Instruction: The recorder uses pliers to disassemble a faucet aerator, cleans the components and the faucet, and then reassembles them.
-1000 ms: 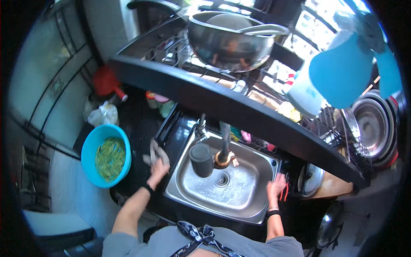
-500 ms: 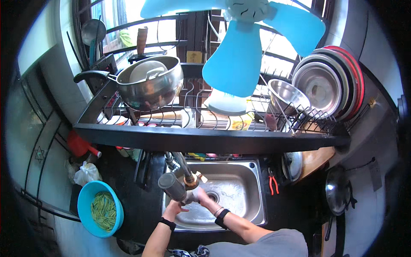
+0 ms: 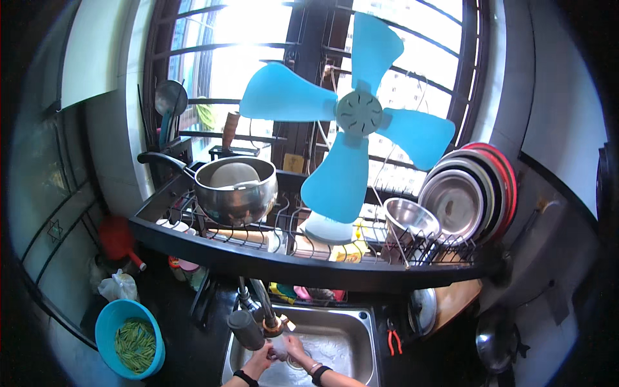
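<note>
Both hands are close together in the steel sink (image 3: 348, 342), below the tap (image 3: 265, 306). My left hand (image 3: 260, 358) is at the left of the pale, blurred patch beneath the spout, its fingers bent toward the right hand. My right hand (image 3: 295, 348) reaches in from the right, just above the drain. Water and blur cover the fingertips, and I cannot make out whether anything lies between them. A grey cylinder (image 3: 245, 330) is attached at the tap and hangs beside my left hand. Dark bands circle both wrists.
A blue basin (image 3: 103, 348) of green beans stands at the left. Red-handled pliers (image 3: 394, 340) lie right of the sink, near a pot lid (image 3: 423, 311). Above, a rack (image 3: 309, 261) holds a saucepan (image 3: 235, 200), a blue fan (image 3: 335, 187) and stacked steel bowls (image 3: 454, 203).
The view has tilted upward, so the sink and hands sit lower in the picture and more of the fan and window shows. My hands stay under the tap, with the right one closer to the left.
</note>
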The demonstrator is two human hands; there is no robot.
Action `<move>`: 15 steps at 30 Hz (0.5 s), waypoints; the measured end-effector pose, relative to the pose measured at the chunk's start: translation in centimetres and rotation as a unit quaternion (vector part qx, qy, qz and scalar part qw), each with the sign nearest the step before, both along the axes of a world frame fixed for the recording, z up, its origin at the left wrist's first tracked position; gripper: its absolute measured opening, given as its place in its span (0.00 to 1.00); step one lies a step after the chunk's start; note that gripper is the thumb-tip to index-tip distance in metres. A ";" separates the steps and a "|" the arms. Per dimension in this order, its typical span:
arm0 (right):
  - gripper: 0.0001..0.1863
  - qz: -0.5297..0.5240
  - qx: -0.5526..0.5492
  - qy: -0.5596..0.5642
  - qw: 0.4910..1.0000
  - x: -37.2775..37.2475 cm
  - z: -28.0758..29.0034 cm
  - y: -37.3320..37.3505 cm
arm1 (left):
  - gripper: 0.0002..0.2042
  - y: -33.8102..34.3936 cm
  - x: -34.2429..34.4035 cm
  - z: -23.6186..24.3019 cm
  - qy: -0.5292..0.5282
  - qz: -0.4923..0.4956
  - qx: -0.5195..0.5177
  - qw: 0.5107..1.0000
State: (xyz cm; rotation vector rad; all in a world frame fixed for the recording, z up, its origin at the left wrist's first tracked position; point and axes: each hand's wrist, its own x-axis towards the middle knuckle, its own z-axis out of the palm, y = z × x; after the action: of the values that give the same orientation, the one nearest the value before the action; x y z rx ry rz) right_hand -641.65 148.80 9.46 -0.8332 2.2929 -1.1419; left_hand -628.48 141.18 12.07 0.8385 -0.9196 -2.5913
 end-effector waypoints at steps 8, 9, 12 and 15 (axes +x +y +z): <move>0.18 0.116 -0.140 0.010 0.983 7.4 9.0 0.5 | 0.08 -1.6 1.7 -0.8 0.130 -0.146 -0.081 0.977; 0.18 0.115 -0.102 0.064 0.986 8.1 10.6 0.2 | 0.09 -1.4 2.0 -2.5 0.180 -0.089 -0.067 0.977; 0.16 0.245 0.032 0.311 0.918 5.5 5.2 -0.4 | 0.12 -0.5 2.7 -2.7 0.116 -0.120 0.069 0.984; 0.16 0.043 -0.209 -0.009 0.977 3.6 5.7 -0.6 | 0.16 -0.1 2.1 -10.2 0.083 -0.002 -0.197 0.977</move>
State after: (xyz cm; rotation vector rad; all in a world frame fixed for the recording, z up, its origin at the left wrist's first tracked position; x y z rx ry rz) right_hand -638.08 148.24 15.21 -1.0541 2.0048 -1.6129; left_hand -626.40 141.04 1.92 0.5051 -1.3202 -2.3176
